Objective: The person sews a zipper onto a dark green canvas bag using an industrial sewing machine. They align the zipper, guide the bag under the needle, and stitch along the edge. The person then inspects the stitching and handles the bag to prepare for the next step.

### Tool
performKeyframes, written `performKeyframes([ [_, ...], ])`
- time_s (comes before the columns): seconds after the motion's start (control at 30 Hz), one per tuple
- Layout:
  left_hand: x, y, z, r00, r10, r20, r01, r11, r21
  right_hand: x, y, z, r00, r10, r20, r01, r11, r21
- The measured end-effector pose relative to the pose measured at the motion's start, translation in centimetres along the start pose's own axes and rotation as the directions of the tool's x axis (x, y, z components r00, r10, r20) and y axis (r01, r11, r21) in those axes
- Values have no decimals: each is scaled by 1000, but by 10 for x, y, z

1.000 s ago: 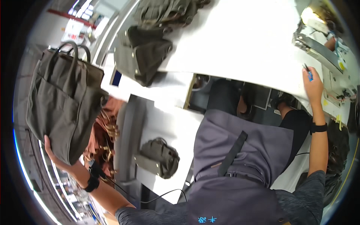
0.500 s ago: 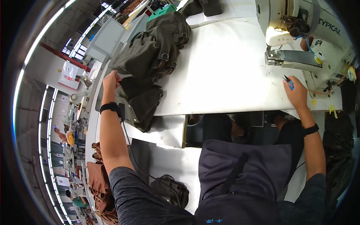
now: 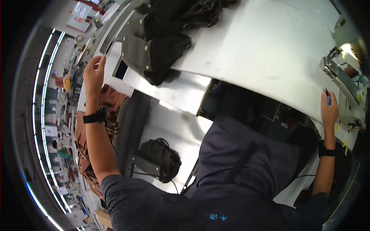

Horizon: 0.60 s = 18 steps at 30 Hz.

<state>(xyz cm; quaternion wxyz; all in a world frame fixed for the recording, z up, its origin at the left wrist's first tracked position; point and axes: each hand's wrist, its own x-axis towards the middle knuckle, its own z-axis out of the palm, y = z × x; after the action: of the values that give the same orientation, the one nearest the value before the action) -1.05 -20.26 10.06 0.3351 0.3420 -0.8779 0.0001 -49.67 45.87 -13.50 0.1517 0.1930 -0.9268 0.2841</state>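
My left hand (image 3: 93, 75) is raised at the left of the bench, beside the pile of olive canvas bags (image 3: 157, 52), its fingers loosely curled and apart, with nothing visible in them. My right hand (image 3: 329, 107) grips small blue thread snips (image 3: 328, 99) near the bench's right end, just below the arm of a white sewing machine (image 3: 343, 77). Another olive bag (image 3: 156, 161) with handles and studs rests on a lower white surface (image 3: 192, 136) beside my lap. Reddish-brown bags (image 3: 111, 98) are heaped under and behind my left forearm.
The white tabletop (image 3: 254, 42) spans the top, with my legs beneath its front edge. A dark heap (image 3: 341, 169) lies right of my right forearm. Far left, co-workers (image 3: 58, 80) appear among rows of benches under strip lights.
The bag my left hand carried a second ago has left it; half a second ago that hand was at the pile, now it is apart from it. The head view has shifted.
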Motion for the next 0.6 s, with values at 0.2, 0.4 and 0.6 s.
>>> performKeyframes([
  [0.2,-139,-63,-2,968,-169,188,145,980,137,11,29,11,999,-10,49,11,1000,-28],
  [0.4,-381,-82,39,644,-530,552,269,832,485,17,40,11,995,-14,104,25,994,-111],
  [0.6,-497,-9,42,490,-577,654,40,764,644,21,41,11,994,-56,90,65,993,-99],
])
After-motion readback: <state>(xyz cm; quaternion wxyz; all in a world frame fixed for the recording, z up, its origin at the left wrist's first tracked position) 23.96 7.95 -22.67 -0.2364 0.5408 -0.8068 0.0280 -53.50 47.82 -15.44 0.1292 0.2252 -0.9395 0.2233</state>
